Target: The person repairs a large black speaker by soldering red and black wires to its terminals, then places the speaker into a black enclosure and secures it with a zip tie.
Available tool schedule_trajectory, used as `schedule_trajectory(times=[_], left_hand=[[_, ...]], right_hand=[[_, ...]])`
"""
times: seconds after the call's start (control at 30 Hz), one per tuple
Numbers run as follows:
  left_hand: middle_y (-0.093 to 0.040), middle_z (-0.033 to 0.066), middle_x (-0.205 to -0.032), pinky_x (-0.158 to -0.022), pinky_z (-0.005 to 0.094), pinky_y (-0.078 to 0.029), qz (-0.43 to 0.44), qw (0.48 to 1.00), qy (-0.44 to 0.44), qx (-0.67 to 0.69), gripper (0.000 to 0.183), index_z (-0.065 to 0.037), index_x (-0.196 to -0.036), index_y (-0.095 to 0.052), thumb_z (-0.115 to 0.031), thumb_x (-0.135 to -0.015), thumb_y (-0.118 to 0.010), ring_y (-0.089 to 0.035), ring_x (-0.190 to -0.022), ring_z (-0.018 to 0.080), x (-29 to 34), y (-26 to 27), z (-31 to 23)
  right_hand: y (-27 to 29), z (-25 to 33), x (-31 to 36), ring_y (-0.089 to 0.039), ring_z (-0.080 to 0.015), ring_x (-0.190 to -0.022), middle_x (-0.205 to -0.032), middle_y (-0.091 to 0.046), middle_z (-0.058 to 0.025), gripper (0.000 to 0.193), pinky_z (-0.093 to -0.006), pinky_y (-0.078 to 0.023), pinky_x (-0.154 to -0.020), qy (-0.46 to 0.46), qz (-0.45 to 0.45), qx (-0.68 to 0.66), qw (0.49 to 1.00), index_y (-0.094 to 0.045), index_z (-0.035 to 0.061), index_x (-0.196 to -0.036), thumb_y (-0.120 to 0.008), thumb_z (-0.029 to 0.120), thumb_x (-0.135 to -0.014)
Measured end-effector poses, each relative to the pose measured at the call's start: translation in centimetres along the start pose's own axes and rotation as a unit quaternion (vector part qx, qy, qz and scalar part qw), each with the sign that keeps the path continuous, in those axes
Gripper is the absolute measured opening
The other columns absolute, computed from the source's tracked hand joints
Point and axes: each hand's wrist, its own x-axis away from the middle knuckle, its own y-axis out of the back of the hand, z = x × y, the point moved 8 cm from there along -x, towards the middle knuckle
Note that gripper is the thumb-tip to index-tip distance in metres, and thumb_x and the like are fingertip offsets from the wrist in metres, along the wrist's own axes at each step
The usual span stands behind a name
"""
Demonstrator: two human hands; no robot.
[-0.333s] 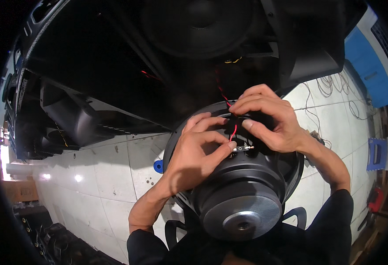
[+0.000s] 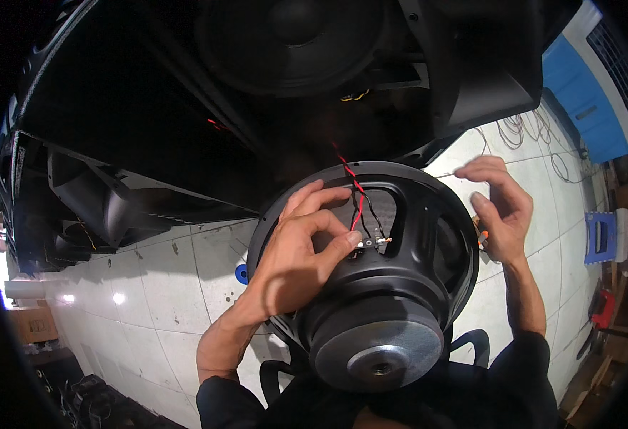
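A large loudspeaker driver (image 2: 378, 286) lies in front of me with its round magnet (image 2: 353, 348) toward me. My left hand (image 2: 303, 239) reaches over its left side, thumb and forefinger pinched on the end of a red wire (image 2: 359, 211) at the metal terminal (image 2: 370, 243). A black wire (image 2: 371, 207) runs to the same terminal, beside the red one. The two twist together and lead up into the dark cabinet. Off the driver's right rim, my right hand (image 2: 505, 209) is open, thumb and fingers apart, with nothing seen in it.
A big black speaker cabinet (image 2: 150, 136) fills the far side, with another round driver (image 2: 292, 43) inside. Loose cables (image 2: 525, 132) lie on the tiled floor at right, near a blue-and-white unit (image 2: 592, 93) and a blue stool (image 2: 600, 236). Something small and orange (image 2: 482, 236) shows beside my right hand.
My right hand has left the wires and moved right, past the driver's rim, uncovering the black wire. My left hand keeps its pinch on the red wire. The whole view has shifted slightly.
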Motion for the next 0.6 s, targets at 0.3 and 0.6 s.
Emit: schedule_trajectory(times=[0.3,0.6], left_hand=[[-0.065,0.0139,-0.136,-0.115,0.044,-0.037,-0.155,0.986,-0.019,-0.054,0.014,-0.005,-0.098,-0.078,-0.011,-0.091,-0.068,-0.053,-0.136,0.0317,1.9,2.4,1.5],[-0.067,0.0173,-0.129,-0.105,0.0375,-0.049,-0.439,0.883,0.04,0.161,0.045,0.006,-0.131,-0.062,-0.031,-0.107,-0.055,-0.064,-0.121,0.0273,10.3,13.3,17.7]], right_hand=[[7.0,-7.1,7.6,-0.065,-0.0183,-0.096,-0.099,-0.073,-0.0098,0.019,-0.0311,-0.048,-0.091,-0.172,-0.146,0.124,0.966,-0.071,-0.0027,-0.108,-0.067,0.009,-0.093],[15.9,-23.7,27.0,-0.071,-0.0362,-0.091,-0.099,-0.072,-0.0201,0.025,-0.043,-0.057,-0.078,-0.354,-0.03,0.46,0.814,-0.072,0.005,-0.111,-0.065,0.011,-0.088]])
